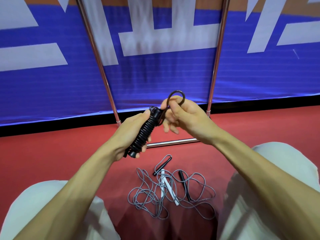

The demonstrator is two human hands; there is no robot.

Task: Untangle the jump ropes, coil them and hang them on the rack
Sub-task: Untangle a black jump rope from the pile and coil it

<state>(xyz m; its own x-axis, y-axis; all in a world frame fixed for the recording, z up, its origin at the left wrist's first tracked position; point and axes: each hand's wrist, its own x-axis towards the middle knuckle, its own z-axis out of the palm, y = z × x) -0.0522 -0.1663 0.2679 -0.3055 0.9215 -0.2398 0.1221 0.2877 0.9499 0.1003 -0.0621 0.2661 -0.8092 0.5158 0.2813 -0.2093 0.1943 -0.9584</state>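
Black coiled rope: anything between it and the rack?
Nothing visible. The left hand grips the black coiled rope, the right hand pinches its end loop, and the rack stands just behind. The tangled grey ropes lie on the floor below, off the path. The rack's top is out of frame.

The red floor (52,153) carries the rack's bottom bar (173,142). Nearer the person than that bar lies a tangle of grey jump ropes (155,193), with two white handles (170,192) in its middle and two black handles (185,185), one just short of the bar.
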